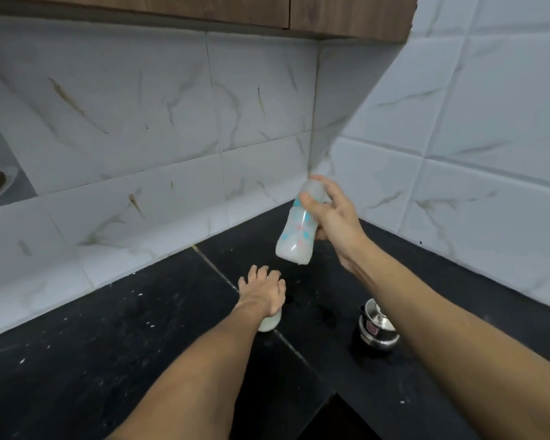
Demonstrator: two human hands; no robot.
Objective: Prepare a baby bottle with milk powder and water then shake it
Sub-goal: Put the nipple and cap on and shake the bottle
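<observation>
My right hand (334, 217) grips a clear baby bottle (296, 236) with blue and pink dots, held in the air above the black counter (140, 328), tilted with its cap end up. White milky liquid fills its lower part. My left hand (262, 293) rests palm down on top of a small white container (272, 323) that stands on the counter; its fingers cover the container's top.
A small steel pot with a lid (377, 327) stands on the counter at the right, under my right forearm. White marble-look tiled walls meet in a corner behind. Wooden cabinets (346, 14) hang above. White specks are scattered on the counter.
</observation>
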